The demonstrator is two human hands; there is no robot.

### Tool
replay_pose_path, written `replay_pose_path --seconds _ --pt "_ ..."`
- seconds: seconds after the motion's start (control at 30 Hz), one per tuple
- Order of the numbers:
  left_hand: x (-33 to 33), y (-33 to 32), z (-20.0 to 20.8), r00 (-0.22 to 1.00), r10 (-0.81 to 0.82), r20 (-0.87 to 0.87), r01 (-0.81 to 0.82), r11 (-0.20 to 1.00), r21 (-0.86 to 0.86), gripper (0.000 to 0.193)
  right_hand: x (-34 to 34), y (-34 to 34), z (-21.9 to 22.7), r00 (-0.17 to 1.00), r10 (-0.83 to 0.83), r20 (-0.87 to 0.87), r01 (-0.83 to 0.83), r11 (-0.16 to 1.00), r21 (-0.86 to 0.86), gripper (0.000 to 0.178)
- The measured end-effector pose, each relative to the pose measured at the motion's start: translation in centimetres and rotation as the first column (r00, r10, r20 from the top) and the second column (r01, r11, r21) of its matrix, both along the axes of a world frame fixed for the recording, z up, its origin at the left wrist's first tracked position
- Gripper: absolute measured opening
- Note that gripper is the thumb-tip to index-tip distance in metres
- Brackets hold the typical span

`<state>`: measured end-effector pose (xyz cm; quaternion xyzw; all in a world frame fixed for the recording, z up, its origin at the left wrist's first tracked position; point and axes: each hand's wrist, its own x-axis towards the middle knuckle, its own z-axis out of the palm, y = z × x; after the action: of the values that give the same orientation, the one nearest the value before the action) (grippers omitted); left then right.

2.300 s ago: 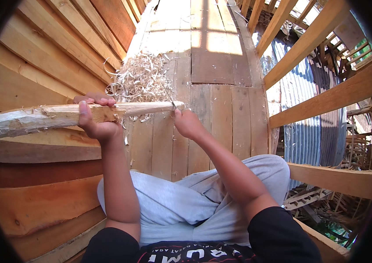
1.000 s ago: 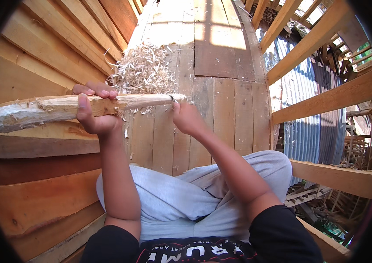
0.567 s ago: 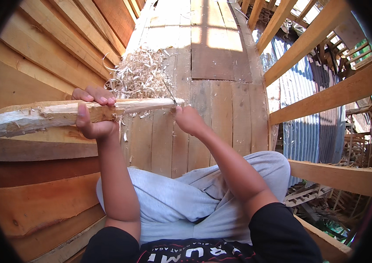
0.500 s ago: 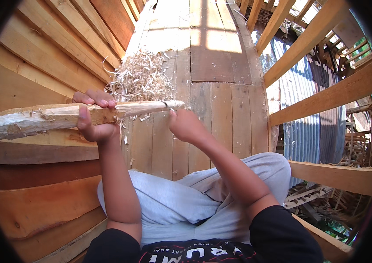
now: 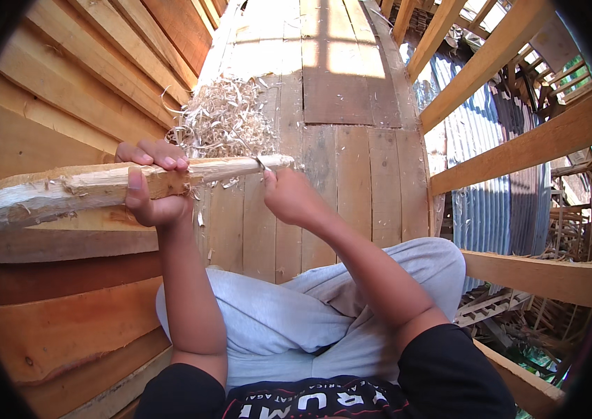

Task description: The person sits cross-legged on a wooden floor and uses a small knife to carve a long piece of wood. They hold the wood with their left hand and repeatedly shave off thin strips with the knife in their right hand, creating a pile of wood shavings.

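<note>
Rough, matt wooden pole (image 5: 90, 184)

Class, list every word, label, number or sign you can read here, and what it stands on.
Black shirt: white lettering, large and small, across the front; I leave its wording out.
Piece of wood, blade, shavings, floorboards, metal sheets: I can make out no lettering.

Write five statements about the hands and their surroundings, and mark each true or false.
1. Both hands are empty. False: the left hand grips a wooden piece and the right hand holds a thin dark tool.
2. The thin dark tool is near the wooden piece's narrower end. True.
3. Curled shavings lie on the plank floor. True.
4. The person wears black trousers. False: the trousers are light grey.
5. Corrugated sheeting shows beyond the wooden railing. True.
</note>
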<state>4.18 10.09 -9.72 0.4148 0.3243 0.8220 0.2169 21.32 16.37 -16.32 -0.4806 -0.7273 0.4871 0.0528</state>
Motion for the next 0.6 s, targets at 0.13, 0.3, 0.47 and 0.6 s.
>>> replay_pose_path --seconds 0.13,0.3,0.47,0.6 --pt "0.4 1.4 -0.4 0.993 -0.111 -0.041 0.114 0.991 0.064 0.031 1.6 2.4 -6.9 0.988 -0.047 0.150 0.037 0.997 0.066 0.045" --pt "0.4 0.1 0.0 0.992 -0.088 -0.092 0.095 0.993 0.070 0.031 0.6 -1.0 3.2 0.987 0.079 0.140 -0.076 0.997 -0.025 0.043" --pt "1.2 1.5 0.0 0.974 -0.201 -0.107 0.212 0.972 0.104 0.031 1.8 2.3 -8.4 0.979 -0.048 0.200 0.043 0.999 0.033 0.041" --pt "0.9 0.4 0.3 0.983 -0.140 -0.121 0.151 0.985 0.083 0.033 1.4 0.4 0.9 0.965 0.122 0.230 -0.129 0.992 0.014 0.040"
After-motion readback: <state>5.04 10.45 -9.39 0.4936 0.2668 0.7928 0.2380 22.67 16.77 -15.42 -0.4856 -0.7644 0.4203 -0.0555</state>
